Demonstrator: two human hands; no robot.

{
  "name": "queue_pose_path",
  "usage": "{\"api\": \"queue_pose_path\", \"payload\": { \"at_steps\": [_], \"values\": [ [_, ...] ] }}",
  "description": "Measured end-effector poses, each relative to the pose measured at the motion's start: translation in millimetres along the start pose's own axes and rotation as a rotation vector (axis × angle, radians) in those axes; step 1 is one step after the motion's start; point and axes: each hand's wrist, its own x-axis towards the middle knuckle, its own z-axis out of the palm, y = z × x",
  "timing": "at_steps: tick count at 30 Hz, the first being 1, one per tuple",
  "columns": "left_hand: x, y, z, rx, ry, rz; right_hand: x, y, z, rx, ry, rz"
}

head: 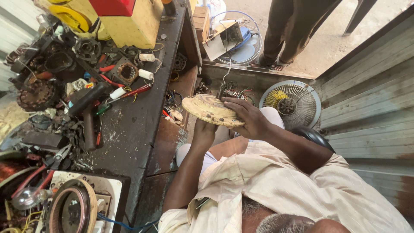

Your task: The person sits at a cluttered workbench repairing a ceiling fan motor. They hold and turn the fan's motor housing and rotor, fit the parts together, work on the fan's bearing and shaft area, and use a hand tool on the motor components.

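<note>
A round, cream-coloured metal fan motor cover (211,111), stained and worn, with a raised centre and a shallow domed face, was held tilted in the air above the person's lap, just right of the dark, grimy surface (129,125). The right hand (248,118) lay over its far rim, fingers spread and curled down onto the top face, gripping it. The left hand (203,133) came up from beneath, closed against the underside of the disc; its fingers were hidden, so how tightly it clasped could not be told. Just behind the cover sat a tangle of coloured wires and small parts (233,92). On the floor to the right lay a round white fan guard with a yellow hub (291,103), and farther off a blue-and-white fan grille (241,47) beside a standing person's sandalled feet (276,64). The surface on the left carried copper motor windings (126,72), red-handled pliers (51,166) and white wire spools (145,74)
</note>
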Motion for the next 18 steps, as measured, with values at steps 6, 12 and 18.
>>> {"api": "queue_pose_path", "payload": {
  "at_steps": [6,12,18],
  "values": [
    [6.6,1.0,4.2,0.226,0.025,0.118,-1.7,9.1,16.5,0.09,0.101,0.018],
    [-9.5,39.3,3.4,0.227,0.016,0.054,-10.9,34.0,40.6,0.365,0.136,0.23],
    [-27.3,76.2,-14.3,0.688,-0.017,-0.129,-7.8,63.6,60.4,0.503,0.099,0.399]
  ]
}}
